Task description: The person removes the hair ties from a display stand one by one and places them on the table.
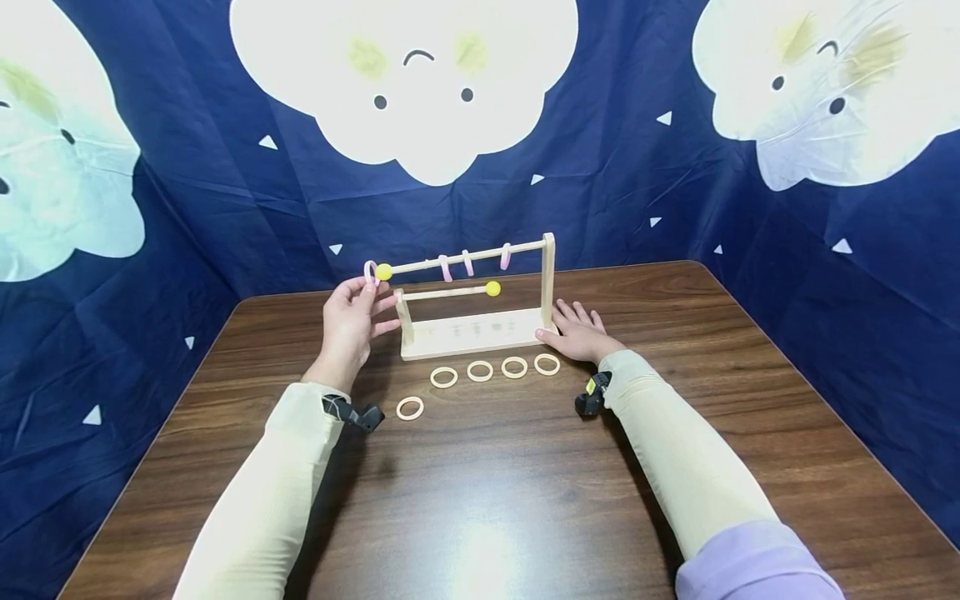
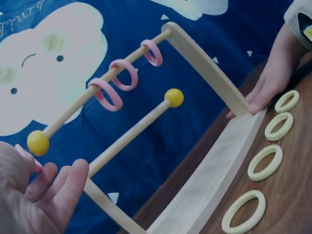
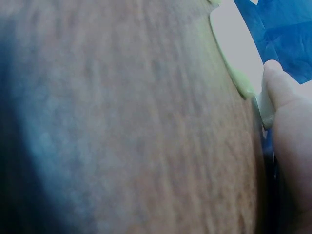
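My left hand (image 1: 349,321) pinches a pink ring (image 1: 371,272) beside the yellow ball (image 1: 384,272) at the left end of a wooden stand's upper rod (image 1: 420,267). In the left wrist view, fingers mostly hide that ring. Three more pink rings, one of them the middle ring (image 2: 124,75), hang apart along this rod. Below runs a shorter rod (image 1: 446,293), bare, tipped by another yellow ball (image 1: 492,288). My right hand (image 1: 581,332) rests at the right end of the stand's base (image 1: 480,332), fingers straight and spread, thumb touching the corner near the tall post (image 1: 548,279).
Several pale wooden rings lie flat on the table in front of the stand, including a leftmost ring (image 1: 409,408) set nearer me and a rightmost ring (image 1: 547,364). Behind the brown wooden table (image 1: 480,475) hangs a blue curtain (image 1: 195,167) with white clouds.
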`<move>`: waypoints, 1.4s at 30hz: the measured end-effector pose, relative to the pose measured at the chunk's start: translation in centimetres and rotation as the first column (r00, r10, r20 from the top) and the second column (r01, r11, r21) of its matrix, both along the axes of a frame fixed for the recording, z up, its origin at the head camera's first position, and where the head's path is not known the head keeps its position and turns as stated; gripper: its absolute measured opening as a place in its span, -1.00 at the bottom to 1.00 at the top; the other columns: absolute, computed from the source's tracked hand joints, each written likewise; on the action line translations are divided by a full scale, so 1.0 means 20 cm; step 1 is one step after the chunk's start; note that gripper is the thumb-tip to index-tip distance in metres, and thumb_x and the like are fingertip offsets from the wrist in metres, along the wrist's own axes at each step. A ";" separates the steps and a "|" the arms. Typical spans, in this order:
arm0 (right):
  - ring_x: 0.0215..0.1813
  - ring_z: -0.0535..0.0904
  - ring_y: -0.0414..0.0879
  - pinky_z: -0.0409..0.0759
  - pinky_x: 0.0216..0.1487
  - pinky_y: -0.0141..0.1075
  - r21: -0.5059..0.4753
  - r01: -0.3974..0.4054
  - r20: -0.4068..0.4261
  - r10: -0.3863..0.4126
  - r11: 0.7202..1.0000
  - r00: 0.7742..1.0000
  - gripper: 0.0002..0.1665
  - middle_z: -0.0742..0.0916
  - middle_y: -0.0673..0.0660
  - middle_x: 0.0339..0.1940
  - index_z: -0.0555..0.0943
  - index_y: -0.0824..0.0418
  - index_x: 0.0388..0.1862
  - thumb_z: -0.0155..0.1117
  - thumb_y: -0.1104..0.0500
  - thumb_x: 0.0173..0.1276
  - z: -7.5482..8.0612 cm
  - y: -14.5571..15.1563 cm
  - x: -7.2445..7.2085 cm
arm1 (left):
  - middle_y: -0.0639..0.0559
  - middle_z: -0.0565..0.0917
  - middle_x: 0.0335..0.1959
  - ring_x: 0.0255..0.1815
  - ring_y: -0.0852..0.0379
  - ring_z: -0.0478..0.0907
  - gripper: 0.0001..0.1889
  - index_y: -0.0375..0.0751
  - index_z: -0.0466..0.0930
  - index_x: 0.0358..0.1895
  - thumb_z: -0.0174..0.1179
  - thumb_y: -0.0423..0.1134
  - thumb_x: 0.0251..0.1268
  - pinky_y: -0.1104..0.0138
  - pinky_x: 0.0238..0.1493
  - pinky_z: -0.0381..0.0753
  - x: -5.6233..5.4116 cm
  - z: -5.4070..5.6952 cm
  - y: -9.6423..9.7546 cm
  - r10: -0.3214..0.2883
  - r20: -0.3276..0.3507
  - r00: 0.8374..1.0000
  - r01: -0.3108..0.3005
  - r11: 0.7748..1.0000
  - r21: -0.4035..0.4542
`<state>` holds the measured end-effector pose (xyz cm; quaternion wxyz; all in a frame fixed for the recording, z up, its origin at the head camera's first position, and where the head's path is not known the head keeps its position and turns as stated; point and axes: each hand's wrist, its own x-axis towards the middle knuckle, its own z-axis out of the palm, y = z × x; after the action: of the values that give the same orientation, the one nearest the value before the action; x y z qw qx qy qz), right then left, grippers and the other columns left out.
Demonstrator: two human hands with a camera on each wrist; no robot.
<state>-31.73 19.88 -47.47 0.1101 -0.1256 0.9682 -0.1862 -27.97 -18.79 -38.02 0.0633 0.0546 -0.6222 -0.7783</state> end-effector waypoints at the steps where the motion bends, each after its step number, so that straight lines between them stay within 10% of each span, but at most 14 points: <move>1: 0.67 -0.38 0.19 -0.42 0.53 0.23 -0.002 0.000 0.000 0.000 1.000 1.000 0.07 -0.08 0.16 0.70 -0.09 0.05 0.69 -0.31 -0.55 0.45 0.00 0.00 0.00 | -0.09 0.66 0.07 -0.09 0.10 0.74 -0.88 -0.08 0.43 0.04 0.02 -0.18 0.60 0.26 -0.42 0.74 0.01 0.00 0.00 -0.002 -0.004 1.000 0.002 1.000 -0.010; 12: 0.67 -0.39 0.19 -0.44 0.53 0.22 -0.010 -0.005 -0.008 0.005 1.000 1.000 0.05 -0.09 0.16 0.70 -0.09 0.06 0.69 -0.30 -0.53 0.47 -0.01 0.01 0.00 | -0.04 0.58 -0.01 -0.14 0.11 0.72 -0.90 -0.15 0.47 0.02 0.06 -0.26 0.58 0.25 -0.47 0.74 0.09 -0.04 -0.03 -0.036 -0.062 0.997 0.028 0.991 -0.132; 21: 0.67 -0.38 0.20 -0.42 0.53 0.24 -0.009 -0.004 -0.005 0.004 1.000 1.000 0.09 -0.08 0.17 0.70 -0.08 0.05 0.69 -0.33 -0.58 0.43 -0.01 0.01 -0.01 | -0.24 0.57 0.01 -0.13 0.13 0.68 -0.76 -0.37 0.45 0.11 0.06 -0.27 0.58 0.22 -0.45 0.74 0.18 -0.09 -0.02 -0.089 -0.132 0.987 0.037 0.934 -0.355; 32: 0.66 -0.34 0.26 -0.41 0.53 0.25 0.007 0.003 -0.013 -0.003 1.000 1.000 0.00 -0.06 0.23 0.69 -0.07 0.14 0.68 -0.27 -0.44 0.53 0.06 -0.02 0.05 | -0.38 0.62 -0.12 -0.27 0.17 0.65 -0.77 -0.46 0.53 0.02 0.12 -0.31 0.54 0.22 -0.48 0.74 0.24 -0.16 -0.02 -0.200 -0.176 0.964 0.062 0.810 -0.583; 37: 0.66 -0.35 0.24 -0.40 0.54 0.23 0.037 0.003 -0.010 -0.003 0.999 1.000 -0.03 -0.08 0.20 0.70 -0.10 0.11 0.69 -0.31 -0.43 0.55 0.07 -0.03 0.07 | -0.27 0.57 -0.09 -0.16 -0.26 0.64 -0.81 -0.40 0.56 0.00 0.15 -0.32 0.52 0.30 -0.47 0.72 0.28 -0.19 0.00 -0.251 -0.153 0.956 0.081 0.725 -0.685; 42: 0.66 -0.34 0.26 -0.40 0.53 0.25 0.017 -0.003 -0.015 0.004 1.000 1.000 -0.01 -0.07 0.23 0.70 -0.08 0.14 0.68 -0.28 -0.44 0.54 0.07 -0.03 0.06 | -0.20 0.58 -0.11 -0.17 -0.16 0.64 -0.87 -0.35 0.62 -0.07 0.21 -0.35 0.46 0.23 -0.31 0.72 0.32 -0.21 0.01 -0.297 -0.179 0.938 0.038 0.602 -0.797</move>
<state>-30.53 19.31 -46.01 0.1043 -0.1277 0.9703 -0.1769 -21.64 -18.65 -42.20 0.0981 -0.1541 -0.8841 -0.4300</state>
